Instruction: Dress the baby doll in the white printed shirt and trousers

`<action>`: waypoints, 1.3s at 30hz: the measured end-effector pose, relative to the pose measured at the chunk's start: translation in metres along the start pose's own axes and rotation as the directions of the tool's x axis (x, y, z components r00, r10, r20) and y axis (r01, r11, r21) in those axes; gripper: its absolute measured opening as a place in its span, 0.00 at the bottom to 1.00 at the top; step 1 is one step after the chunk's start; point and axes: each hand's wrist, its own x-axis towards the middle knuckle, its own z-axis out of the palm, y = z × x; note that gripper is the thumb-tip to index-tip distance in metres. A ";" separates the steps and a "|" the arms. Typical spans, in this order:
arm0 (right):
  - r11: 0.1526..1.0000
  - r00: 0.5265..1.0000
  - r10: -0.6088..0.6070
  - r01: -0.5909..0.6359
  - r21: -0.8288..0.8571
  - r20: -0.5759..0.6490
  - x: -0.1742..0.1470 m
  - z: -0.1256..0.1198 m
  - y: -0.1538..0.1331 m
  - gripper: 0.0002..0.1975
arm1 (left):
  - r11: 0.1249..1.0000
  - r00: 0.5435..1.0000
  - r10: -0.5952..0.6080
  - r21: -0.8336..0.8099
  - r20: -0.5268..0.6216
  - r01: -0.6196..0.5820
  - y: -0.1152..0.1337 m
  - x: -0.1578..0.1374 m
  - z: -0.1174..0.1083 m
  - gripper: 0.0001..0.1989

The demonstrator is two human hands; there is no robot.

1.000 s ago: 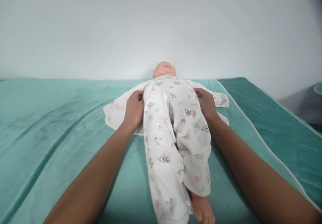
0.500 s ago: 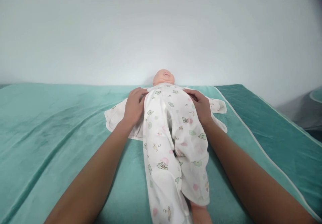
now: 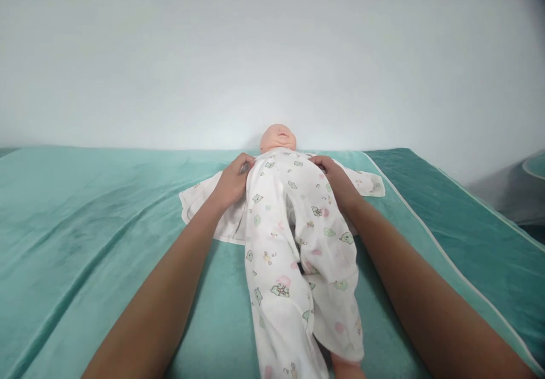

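Note:
A baby doll (image 3: 279,136) lies on its back with its head toward the wall. White baby pants (image 3: 268,265), printed with green and pink animals, cover its front from the chest down over the legs. One bare doll foot (image 3: 347,367) shows below the pant leg on the right. Beneath the pants a white baby shirt (image 3: 227,228) spreads out, its sleeve (image 3: 371,184) reaching right. My left hand (image 3: 235,180) grips the left side of the waistband, fingertips curled at the edge. On the opposite side, my right hand (image 3: 334,177) grips the waistband with bent fingers.
A light green cloth (image 3: 106,226) with some creases covers the surface. To the right lies a darker green cloth (image 3: 468,220) past a pale border. A white wall (image 3: 272,55) stands right behind the doll's head.
The camera view has tilted up slightly, so the scene sits lower. My left hand has shifted inward, its fingers closing at the waistband. My right hand's fingers are drawn in closer to the pants.

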 end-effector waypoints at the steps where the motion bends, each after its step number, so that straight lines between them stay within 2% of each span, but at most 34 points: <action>1: 1.000 1.000 0.002 -0.002 -0.007 0.008 0.000 0.000 -0.001 0.16 | 0.999 0.999 0.001 0.034 -0.036 0.000 -0.001 0.003 0.002 0.07; 6: 0.996 0.998 0.008 -0.014 -0.084 -0.061 0.002 0.001 0.004 0.08 | 0.983 0.985 0.024 0.184 -0.169 0.007 -0.007 0.019 0.008 0.09; 11: 0.989 0.992 -0.068 0.052 -0.141 -0.111 0.009 0.001 0.016 0.06 | 0.996 0.975 0.021 0.088 -0.221 -0.001 -0.012 0.025 0.011 0.07; 15: 0.973 0.966 -0.102 0.048 -0.225 -0.237 0.010 0.000 0.018 0.07 | 0.995 0.989 0.009 0.103 -0.146 0.006 -0.008 0.024 0.012 0.12; 17: 0.969 0.961 -0.093 0.026 -0.246 -0.262 0.009 0.000 0.017 0.08 | 0.997 0.995 0.006 0.071 -0.096 0.001 -0.006 0.023 0.011 0.14; 22: 0.976 0.971 -0.098 0.051 -0.212 -0.219 0.009 0.002 0.017 0.08 | 0.998 0.995 0.054 -0.021 0.089 -0.052 -0.002 0.022 0.001 0.12; 25: 0.970 0.976 -0.125 0.083 -0.228 -0.177 0.010 0.001 0.017 0.09 | 0.995 0.989 0.080 -0.068 0.127 -0.072 -0.002 0.021 0.000 0.09; 28: 0.954 0.982 -0.158 0.124 -0.272 -0.107 0.009 -0.002 0.016 0.06 | 0.992 0.995 0.080 -0.100 0.063 -0.074 -0.001 0.020 0.004 0.10; 31: 0.934 0.980 -0.178 0.141 -0.328 -0.087 0.007 -0.003 0.015 0.04 | 0.997 0.996 0.070 -0.023 -0.063 -0.071 -0.002 0.020 0.010 0.11; 35: 0.925 0.974 -0.166 0.100 -0.366 -0.155 0.007 -0.001 0.016 0.05 | 0.991 0.975 0.072 0.130 -0.208 -0.045 -0.003 0.022 0.014 0.09; 39: 0.932 0.964 -0.151 0.066 -0.356 -0.219 0.009 0.001 0.018 0.07 | 0.985 0.970 0.066 0.170 -0.233 -0.026 -0.004 0.024 0.016 0.09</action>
